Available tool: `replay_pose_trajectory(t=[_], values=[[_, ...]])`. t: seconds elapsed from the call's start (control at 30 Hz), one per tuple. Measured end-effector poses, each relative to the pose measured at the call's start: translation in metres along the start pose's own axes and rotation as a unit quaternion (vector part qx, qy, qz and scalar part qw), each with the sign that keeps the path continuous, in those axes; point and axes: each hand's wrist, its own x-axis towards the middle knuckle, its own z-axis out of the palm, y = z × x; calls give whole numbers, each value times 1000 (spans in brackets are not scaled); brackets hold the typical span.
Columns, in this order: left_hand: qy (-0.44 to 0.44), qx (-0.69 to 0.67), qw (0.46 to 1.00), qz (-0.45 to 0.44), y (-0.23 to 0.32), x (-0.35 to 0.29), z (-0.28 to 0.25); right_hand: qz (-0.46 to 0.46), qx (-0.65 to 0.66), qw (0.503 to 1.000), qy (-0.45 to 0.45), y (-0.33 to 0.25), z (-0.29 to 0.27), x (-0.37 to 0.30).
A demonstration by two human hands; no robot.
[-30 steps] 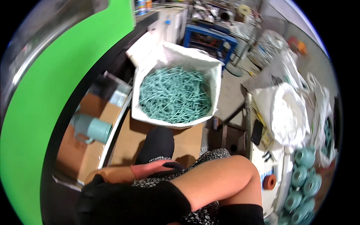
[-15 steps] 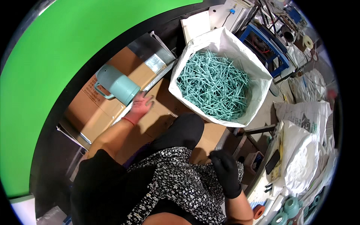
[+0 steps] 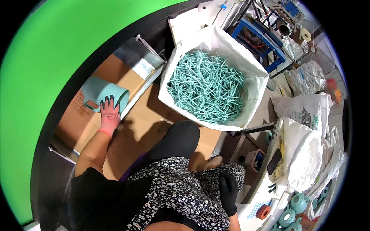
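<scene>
A teal plastic jug (image 3: 99, 88) with a side handle lies on its side on a cardboard-covered ledge at the left. Its open end points right. My left hand (image 3: 110, 116), in a pink glove with dark fingertips, lies against the jug beside its rim, fingers stretched out and apart. In a black glove, my right hand (image 3: 229, 191) rests on the flowered apron (image 3: 181, 179) over my lap. Its fingers are pressed together, and whatever they may hold is hidden.
Ahead stands a large white sack (image 3: 254, 96) full of teal plastic sprue sticks (image 3: 208, 86). A bench at the right bears white bags (image 3: 302, 150), a phone (image 3: 274, 161), a brown tape roll (image 3: 263, 212) and several teal lids (image 3: 298, 202). A green panel (image 3: 46, 77) curves along the left.
My left hand has moved onto the jug's side by its rim, and the jug has turned so its open end shows. My right hand has lowered against my lap. The view has shifted.
</scene>
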Motion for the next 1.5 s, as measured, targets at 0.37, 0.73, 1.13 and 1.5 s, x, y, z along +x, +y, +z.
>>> replay_pose_trajectory(t=[0.37,0.73,1.13,1.5], values=[[318,-406,855,53,-28,-15,-183,-139,6,990,31,-1,0,12],[37,-787,551,277,120,-47,-272,3,340,894,293,31,-39,15],[-280,-848,434,118,220,-6,-261,-176,-76,883,428,26,-80,-43],[-605,-659,445,45,277,-83,-201,-193,-149,934,262,-13,-102,-90]])
